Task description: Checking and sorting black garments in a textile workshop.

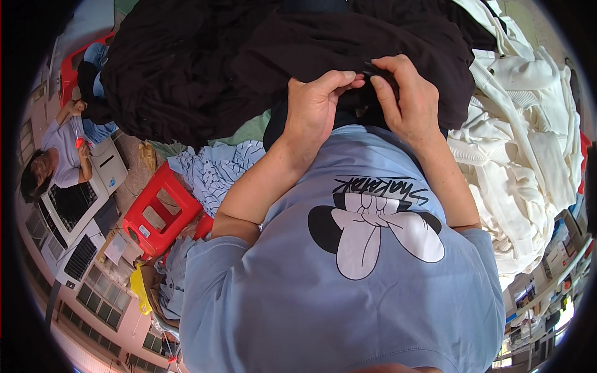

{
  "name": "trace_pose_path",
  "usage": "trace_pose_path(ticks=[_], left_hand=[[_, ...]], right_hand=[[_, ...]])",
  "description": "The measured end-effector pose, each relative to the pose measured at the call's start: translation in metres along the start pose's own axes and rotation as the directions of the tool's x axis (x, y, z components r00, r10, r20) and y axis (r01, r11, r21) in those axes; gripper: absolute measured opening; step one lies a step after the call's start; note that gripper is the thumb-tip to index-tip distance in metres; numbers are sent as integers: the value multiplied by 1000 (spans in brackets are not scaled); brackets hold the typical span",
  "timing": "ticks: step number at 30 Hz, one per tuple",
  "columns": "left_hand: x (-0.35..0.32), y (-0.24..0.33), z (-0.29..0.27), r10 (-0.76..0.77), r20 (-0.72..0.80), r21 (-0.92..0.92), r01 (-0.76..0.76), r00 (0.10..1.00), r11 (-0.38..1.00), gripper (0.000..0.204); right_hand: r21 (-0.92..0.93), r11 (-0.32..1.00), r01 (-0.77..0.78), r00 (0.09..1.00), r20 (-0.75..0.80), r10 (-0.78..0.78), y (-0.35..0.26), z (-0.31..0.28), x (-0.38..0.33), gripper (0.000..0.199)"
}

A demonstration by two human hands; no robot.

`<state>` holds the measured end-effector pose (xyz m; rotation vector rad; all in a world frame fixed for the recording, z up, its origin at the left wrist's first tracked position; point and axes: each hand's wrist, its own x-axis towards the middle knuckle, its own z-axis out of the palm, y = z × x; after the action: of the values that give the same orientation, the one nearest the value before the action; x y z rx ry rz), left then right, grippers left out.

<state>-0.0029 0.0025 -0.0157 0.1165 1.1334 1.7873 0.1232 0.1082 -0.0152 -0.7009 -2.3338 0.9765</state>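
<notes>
Black cloth fills the top of your view: a heap of dark garments [205, 68], and both your hands work at its near edge. Your left hand [314, 105] has its fingers [348, 78] curled shut, thumb and forefinger pinching a fold of the black garment [348, 43]. Your right hand [407, 96] meets it just beside, its fingers [380, 67] closed around the same fold, where a small dark thing pokes out between the fingertips; what it is you cannot tell. The two hands touch at the fingertips, with the pinched cloth between them, right above your blue shirt [348, 273].

No proper container shows near your hands. To your right, a pile of cream-white knitwear [528, 155] lies loose, touching the black heap. To your left, a striped pale-blue cloth [214, 171] lies beside a red plastic stool [158, 214], which stands well apart from your hands. Further left another person [59, 152] sits by a white machine [81, 199].
</notes>
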Motion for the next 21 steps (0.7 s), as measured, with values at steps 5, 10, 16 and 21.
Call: trace_pose_path(ticks=[5, 10, 16, 21], left_hand=[[-1, 1, 0, -37, -3, -15, 37, 999, 999, 13], [0, 3, 0, -56, -16, -5, 56, 998, 998, 14], [1, 1, -4, -64, -13, 8, 64, 998, 998, 15], [-1, 2, -3, -96, -25, -1, 96, 995, 995, 16]], right_hand=[[-133, 981, 143, 989, -26, -147, 4, 4, 0, 18], [-173, 969, 175, 983, -28, -183, 3, 5, 3, 18], [-207, 952, 226, 969, -52, -241, 7, 8, 4, 16], [-200, 952, 230, 968, -48, -244, 8, 7, 1, 13]])
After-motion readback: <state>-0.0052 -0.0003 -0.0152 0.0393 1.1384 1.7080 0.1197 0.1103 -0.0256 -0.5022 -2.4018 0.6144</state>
